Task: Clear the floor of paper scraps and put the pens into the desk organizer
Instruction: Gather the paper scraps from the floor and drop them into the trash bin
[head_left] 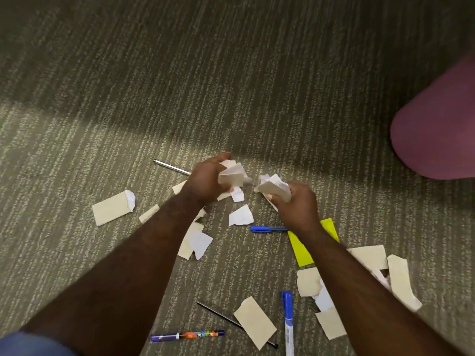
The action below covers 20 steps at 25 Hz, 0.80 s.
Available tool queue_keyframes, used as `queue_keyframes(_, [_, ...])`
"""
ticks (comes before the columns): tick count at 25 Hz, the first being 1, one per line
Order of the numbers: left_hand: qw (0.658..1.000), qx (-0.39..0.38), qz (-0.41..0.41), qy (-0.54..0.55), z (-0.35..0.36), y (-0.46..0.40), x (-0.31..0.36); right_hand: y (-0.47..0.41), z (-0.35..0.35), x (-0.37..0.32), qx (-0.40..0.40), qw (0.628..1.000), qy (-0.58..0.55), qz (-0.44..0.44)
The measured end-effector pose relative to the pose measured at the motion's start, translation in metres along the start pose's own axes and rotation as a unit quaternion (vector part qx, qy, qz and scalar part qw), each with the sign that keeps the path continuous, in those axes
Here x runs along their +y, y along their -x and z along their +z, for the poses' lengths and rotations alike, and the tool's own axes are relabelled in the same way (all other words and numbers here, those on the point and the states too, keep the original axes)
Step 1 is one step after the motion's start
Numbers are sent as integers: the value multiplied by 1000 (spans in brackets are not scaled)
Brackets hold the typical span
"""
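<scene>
Left hand (209,179) clutching crumpled paper scraps (232,176), right hand (295,201) gripping another wad (272,187), loose scraps and a blue pen (268,229) on carpet (180,86) below both wrists

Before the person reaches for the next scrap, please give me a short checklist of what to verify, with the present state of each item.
1. Left hand holds its scraps firmly: ok, closed around a white bundle.
2. Right hand holds its scraps firmly: ok, closed on folded pieces.
3. A hand is free to pick more: not ok, both are full.
4. Floor free of paper: not ok; the yellow paper and many beige scraps remain on the carpet.
5. Pens collected: not ok; the blue pen and others lie on the carpet.
6. Desk organizer within reach: cannot tell, not in view.
</scene>
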State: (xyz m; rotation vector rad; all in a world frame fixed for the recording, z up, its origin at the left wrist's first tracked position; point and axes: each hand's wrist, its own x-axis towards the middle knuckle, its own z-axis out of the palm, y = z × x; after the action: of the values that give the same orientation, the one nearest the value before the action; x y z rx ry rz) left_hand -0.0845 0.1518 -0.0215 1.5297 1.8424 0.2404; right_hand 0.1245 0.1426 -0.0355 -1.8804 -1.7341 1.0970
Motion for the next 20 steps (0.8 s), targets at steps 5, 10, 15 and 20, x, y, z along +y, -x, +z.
queue_keyframes(5, [994, 86, -62, -22, -3, -12, 2, 15, 2, 9, 11, 999, -38, 16])
queue_keyframes(10, [995, 56, -74, -28, -3, -12, 10, 14, -16, -2, 50, 995, -83, 23])
queue_keyframes(15, [973, 125, -162, 107, -1, 26, 24, 26, -38, -17, 55, 987, -142, 55])
queue_keyframes(20, [942, 138, -194, 237, -20, 91, 99, 75, -103, -68, 91, 966, -203, 136])
